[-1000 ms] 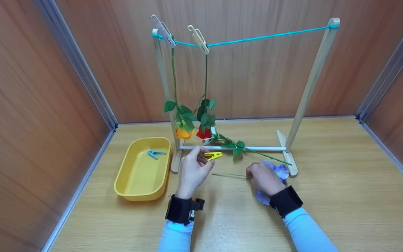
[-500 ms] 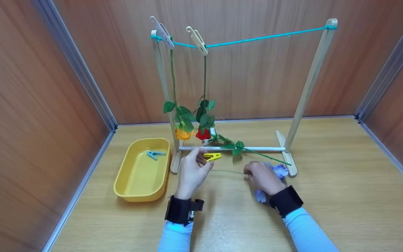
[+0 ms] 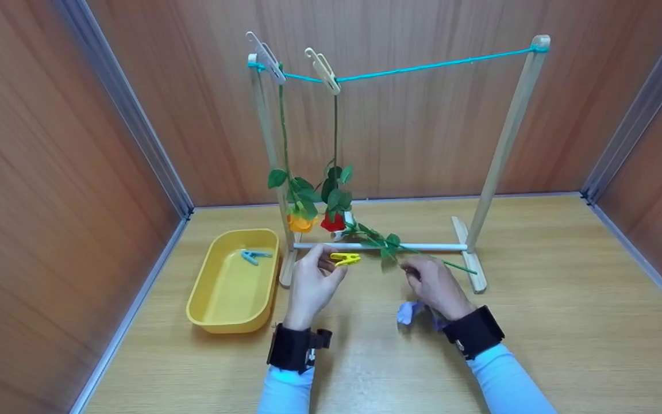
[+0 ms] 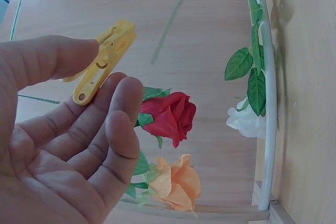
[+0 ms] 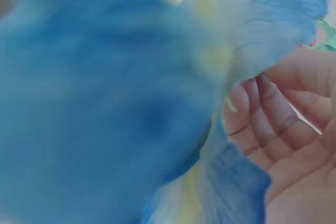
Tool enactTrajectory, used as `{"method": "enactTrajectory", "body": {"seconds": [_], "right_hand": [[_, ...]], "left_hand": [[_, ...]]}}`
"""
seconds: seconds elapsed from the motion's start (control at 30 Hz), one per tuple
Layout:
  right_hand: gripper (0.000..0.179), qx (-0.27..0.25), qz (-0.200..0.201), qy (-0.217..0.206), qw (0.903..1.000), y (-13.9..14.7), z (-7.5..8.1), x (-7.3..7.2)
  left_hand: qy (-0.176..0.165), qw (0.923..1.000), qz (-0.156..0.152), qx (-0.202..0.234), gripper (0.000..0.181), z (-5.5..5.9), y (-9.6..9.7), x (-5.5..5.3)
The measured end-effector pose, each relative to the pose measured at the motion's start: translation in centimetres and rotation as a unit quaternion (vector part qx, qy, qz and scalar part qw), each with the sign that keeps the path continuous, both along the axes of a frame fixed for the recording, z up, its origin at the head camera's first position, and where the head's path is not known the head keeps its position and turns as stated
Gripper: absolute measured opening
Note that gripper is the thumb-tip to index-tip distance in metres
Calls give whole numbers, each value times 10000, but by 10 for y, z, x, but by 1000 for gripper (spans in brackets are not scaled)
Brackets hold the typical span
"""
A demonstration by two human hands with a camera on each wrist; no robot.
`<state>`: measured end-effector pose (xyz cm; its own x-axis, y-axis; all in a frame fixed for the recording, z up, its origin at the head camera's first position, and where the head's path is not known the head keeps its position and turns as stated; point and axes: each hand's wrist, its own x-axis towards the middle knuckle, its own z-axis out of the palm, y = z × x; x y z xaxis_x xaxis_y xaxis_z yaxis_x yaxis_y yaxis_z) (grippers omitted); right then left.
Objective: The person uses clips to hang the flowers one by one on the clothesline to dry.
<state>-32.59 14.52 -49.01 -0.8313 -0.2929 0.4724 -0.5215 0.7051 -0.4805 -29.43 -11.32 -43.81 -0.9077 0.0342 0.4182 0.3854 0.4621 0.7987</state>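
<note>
My left hand (image 3: 311, 284) held the yellow clip (image 4: 113, 48) pinched between thumb and fingers, over the table's (image 3: 377, 374) middle, right of the yellow tub (image 3: 233, 332) that stood toward the left edge. My right hand (image 3: 437, 287) was curled, and I took it to be pinching the blue flower (image 3: 405, 312) by its stem; petals filled the wrist view and hid the contact. The bloom hung under that palm, well in from the table's far edge.

I judged the blossom the likeliest trouble: a loose pinch could let its weight roll the thin stem. An off-centre squeeze might flip the clip out. The white flower's stem (image 3: 462, 267) lay behind my right fingers, easily snagged. Lifting the left hand carelessly could knock the hanging red rose (image 3: 333, 222), and a tug could shake the sagging cord (image 3: 423, 68).
</note>
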Motion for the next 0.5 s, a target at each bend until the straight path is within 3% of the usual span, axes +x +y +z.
{"method": "enactTrajectory", "body": {"seconds": [0.3,0.5], "right_hand": [[9,-1030,-12,-409,9938,7,10,0],[8,-1487,99,-346,9882,8,11,-2]], "left_hand": [[155,9998,70,50,26,7,1,4],[462,9986,25,-270,29,17,2,4]]}}
